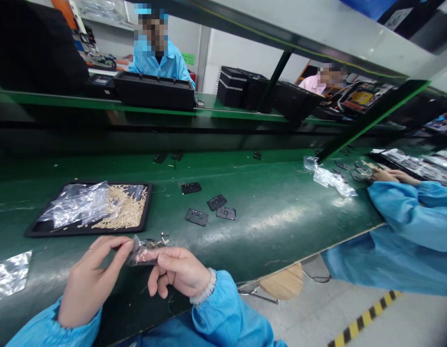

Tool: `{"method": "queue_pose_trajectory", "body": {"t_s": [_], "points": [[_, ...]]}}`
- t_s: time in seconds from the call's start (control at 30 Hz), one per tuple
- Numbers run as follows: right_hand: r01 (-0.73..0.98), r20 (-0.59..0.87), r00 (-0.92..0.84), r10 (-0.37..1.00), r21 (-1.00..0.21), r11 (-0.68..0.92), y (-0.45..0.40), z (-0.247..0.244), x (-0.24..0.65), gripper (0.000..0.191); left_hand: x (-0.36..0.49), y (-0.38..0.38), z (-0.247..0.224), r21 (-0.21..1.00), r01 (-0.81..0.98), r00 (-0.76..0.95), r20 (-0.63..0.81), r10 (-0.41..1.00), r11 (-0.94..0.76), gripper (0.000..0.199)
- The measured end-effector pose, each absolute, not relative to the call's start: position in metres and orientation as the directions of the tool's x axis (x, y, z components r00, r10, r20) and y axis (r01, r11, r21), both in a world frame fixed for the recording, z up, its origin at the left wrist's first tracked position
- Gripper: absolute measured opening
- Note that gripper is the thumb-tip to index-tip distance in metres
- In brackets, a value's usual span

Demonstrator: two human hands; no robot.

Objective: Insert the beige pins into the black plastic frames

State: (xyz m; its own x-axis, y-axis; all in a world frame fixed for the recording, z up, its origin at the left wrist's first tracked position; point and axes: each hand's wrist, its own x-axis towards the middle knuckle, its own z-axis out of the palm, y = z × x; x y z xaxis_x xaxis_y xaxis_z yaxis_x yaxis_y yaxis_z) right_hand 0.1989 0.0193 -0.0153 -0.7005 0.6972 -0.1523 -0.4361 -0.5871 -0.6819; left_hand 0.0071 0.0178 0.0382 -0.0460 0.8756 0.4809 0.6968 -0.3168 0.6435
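Blue-sleeved left hand [88, 277] pinches one end of a small clear bag [138, 254]; right hand [182, 271] grips its other end. Bag: above green bench [267, 236], near black tray [148, 207] containing beige sticks [126, 212].

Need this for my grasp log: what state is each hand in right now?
Left hand: closed, pinching one edge of the clear plastic.
Right hand: closed on the clear plastic's other side; whether it grips anything else can't be told.
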Motion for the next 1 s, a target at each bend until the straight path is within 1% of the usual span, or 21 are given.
{"method": "queue_pose_trajectory", "body": {"t_s": [0.07, 0.13, 0.23, 0.3, 0.37, 0.47, 0.6, 0.67, 0.77, 0.87, 0.93, 1.0], "points": [[-0.462, -0.131, -0.696, 0.706, -0.671, -0.58, 0.019, -0.015, 0.196, 0.061, 0.009, 0.016, 0.037, 0.678, 0.676, -0.073, 0.451, 0.889, -0.289, 0.028], [-0.471, -0.108, -0.707, 0.699, -0.665, -0.579, 0.019, -0.016, 0.193, 0.065, 0.01, 0.015, 0.035, 0.687, 0.667, -0.075, 0.448, 0.891, -0.289, 0.028], [-0.483, -0.09, -0.712, 0.697, -0.658, -0.578, 0.02, -0.017, 0.189, 0.073, 0.01, 0.015, 0.032, 0.667, 0.67, -0.024, 0.457, 0.889, -0.325, 0.025], [-0.499, -0.089, -0.701, 0.707, -0.647, -0.577, 0.02, -0.018, 0.189, 0.071, 0.01, 0.016, 0.033, 0.671, 0.667, -0.023, 0.453, 0.891, -0.324, 0.025], [-0.51, -0.085, -0.698, 0.711, -0.637, -0.578, 0.019, -0.017, 0.191, 0.069, 0.01, 0.016, 0.035, 0.708, 0.659, -0.101, 0.418, 0.903, -0.254, 0.026], [-0.51, -0.078, -0.706, 0.703, -0.633, -0.582, 0.019, -0.016, 0.194, 0.067, 0.009, 0.017, 0.039, 0.765, 0.634, -0.21, 0.314, 0.926, -0.115, 0.029], [-0.527, -0.078, -0.697, 0.713, -0.619, -0.583, 0.019, -0.013, 0.194, 0.063, 0.008, 0.018, 0.04, 0.821, 0.571, -0.235, 0.181, 0.955, -0.015, 0.036], [-0.535, -0.077, -0.693, 0.716, -0.61, -0.584, 0.02, -0.01, 0.192, 0.061, 0.01, 0.018, 0.038, 0.829, 0.559, -0.244, 0.158, 0.957, 0.006, 0.039], [-0.547, -0.095, -0.67, 0.736, -0.607, -0.576, 0.02, -0.003, 0.187, 0.06, 0.014, 0.015, 0.035, 0.818, 0.576, -0.254, 0.172, 0.952, 0.005, 0.046], [-0.563, -0.152, -0.602, 0.784, -0.615, -0.552, 0.021, 0.006, 0.18, 0.057, 0.018, 0.011, 0.033, 0.798, 0.602, -0.264, 0.226, 0.938, -0.023, 0.053], [-0.561, -0.193, -0.544, 0.817, -0.641, -0.525, 0.021, 0.01, 0.175, 0.052, 0.02, 0.009, 0.031, 0.779, 0.625, -0.243, 0.265, 0.933, -0.058, 0.053], [-0.53, -0.224, -0.512, 0.829, -0.677, -0.51, 0.022, 0.013, 0.171, 0.053, 0.02, 0.007, 0.03, 0.752, 0.651, -0.213, 0.307, 0.927, -0.099, 0.051]]}}
